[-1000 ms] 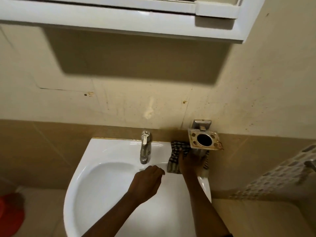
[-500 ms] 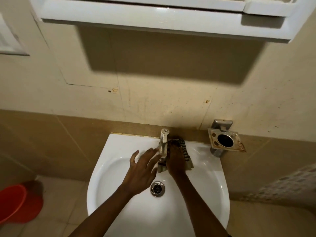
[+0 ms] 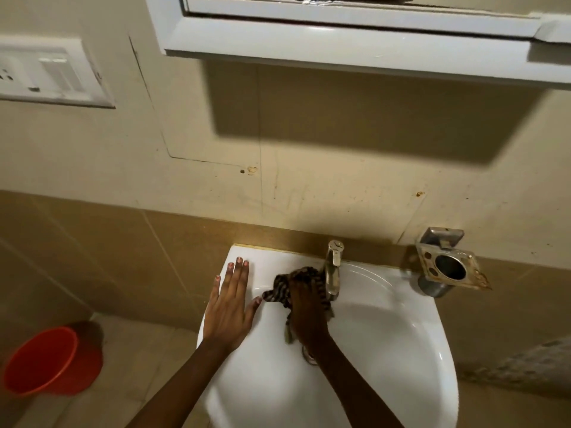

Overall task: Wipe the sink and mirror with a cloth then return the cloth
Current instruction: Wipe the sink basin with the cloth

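A white wall-mounted sink (image 3: 401, 322) fills the lower middle of the head view, with a metal tap (image 3: 333, 273) at its back rim. My right hand (image 3: 309, 310) presses a dark checked cloth (image 3: 285, 287) onto the sink just left of the tap; the hand covers most of the cloth and the drain. My left hand (image 3: 230, 304) lies flat on the sink's back left rim, fingers spread, holding nothing. Only the white lower frame of the mirror cabinet (image 3: 355, 44) shows at the top.
A rusty metal holder (image 3: 448, 267) is fixed to the wall right of the sink. A red bucket (image 3: 49, 361) stands on the floor at lower left. A white switch plate (image 3: 49, 74) sits on the wall at upper left.
My right hand slid the cloth from the sink's right rim, past the tap, to its left side. My left hand opened and moved onto the left rim. The view shifted left.
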`<act>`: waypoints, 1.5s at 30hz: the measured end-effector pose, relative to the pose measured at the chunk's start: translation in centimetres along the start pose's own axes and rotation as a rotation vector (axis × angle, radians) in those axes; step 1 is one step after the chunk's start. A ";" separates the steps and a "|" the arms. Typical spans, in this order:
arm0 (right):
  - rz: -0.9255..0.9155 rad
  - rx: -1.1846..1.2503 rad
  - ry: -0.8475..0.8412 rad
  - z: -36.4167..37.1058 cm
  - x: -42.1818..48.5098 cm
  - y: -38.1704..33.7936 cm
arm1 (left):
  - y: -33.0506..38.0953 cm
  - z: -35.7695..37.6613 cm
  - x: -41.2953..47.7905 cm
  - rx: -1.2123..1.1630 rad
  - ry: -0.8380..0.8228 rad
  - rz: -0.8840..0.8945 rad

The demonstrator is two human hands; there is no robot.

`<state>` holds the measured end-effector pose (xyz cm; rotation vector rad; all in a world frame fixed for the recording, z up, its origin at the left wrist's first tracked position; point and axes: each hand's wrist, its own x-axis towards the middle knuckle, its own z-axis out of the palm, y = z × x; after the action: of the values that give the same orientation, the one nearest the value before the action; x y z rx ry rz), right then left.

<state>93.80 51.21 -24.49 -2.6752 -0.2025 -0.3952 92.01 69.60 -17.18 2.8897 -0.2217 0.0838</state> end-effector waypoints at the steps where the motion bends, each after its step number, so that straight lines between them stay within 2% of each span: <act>1: -0.005 -0.017 -0.009 0.1 1.4 0.0 | -0.3 -0.2 0.0 -0.005 0.016 0.011; 4: 0.129 -0.061 0.089 0.1 4.8 -1.1 | -1.8 -0.7 0.1 -0.028 0.101 0.003; 8: 0.382 0.020 0.049 2.5 6.4 -6.1 | -4.2 -0.7 -0.2 -0.106 0.188 -0.054; 11: 0.252 0.132 -0.068 4.9 6.9 -10.4 | -5.7 -0.6 -0.3 -0.111 0.174 -0.046; 13: 0.159 0.119 -0.141 7.5 6.4 -13.1 | -6.4 -1.0 -0.1 -0.133 0.151 -0.064; 15: 0.179 0.134 -0.218 8.4 4.3 -15.6 | -6.7 -1.7 -0.2 -0.176 0.131 -0.078; 20: 0.134 0.202 -0.343 3.9 -2.8 -19.0 | -7.5 -2.6 -0.1 -0.256 -0.011 -0.130; 25: 0.198 0.190 -0.604 0.1 -10.6 -17.5 | -6.0 -0.7 -1.4 -0.424 -0.125 -0.199; 29: 0.060 0.019 -0.768 -5.6 -16.4 -12.3 | -3.7 0.7 -3.0 -0.473 -0.148 -0.173; 33: -0.002 -0.168 -0.810 -10.7 -19.0 -8.1 | -1.9 2.1 -4.5 -0.401 -0.069 -0.161; 37: 0.090 -0.097 -0.858 -9.1 -17.5 -10.2 | -2.0 3.7 -5.0 -0.352 0.092 -0.130; 41: 0.188 0.092 -0.778 -4.3 -15.0 -12.4 | -1.8 3.5 -4.9 -0.336 0.084 -0.158; 43: 0.152 0.090 -0.791 -4.7 -15.3 -12.2 | -2.0 3.5 -4.9 -0.320 0.080 -0.149; 45: 0.034 0.029 -0.811 -7.3 -16.5 -10.8 | -2.3 3.9 -4.8 -0.326 0.088 -0.149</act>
<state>74.18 56.43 -19.02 -2.6509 -0.3876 0.7156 87.80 71.59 -21.86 2.5610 -0.0020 0.1344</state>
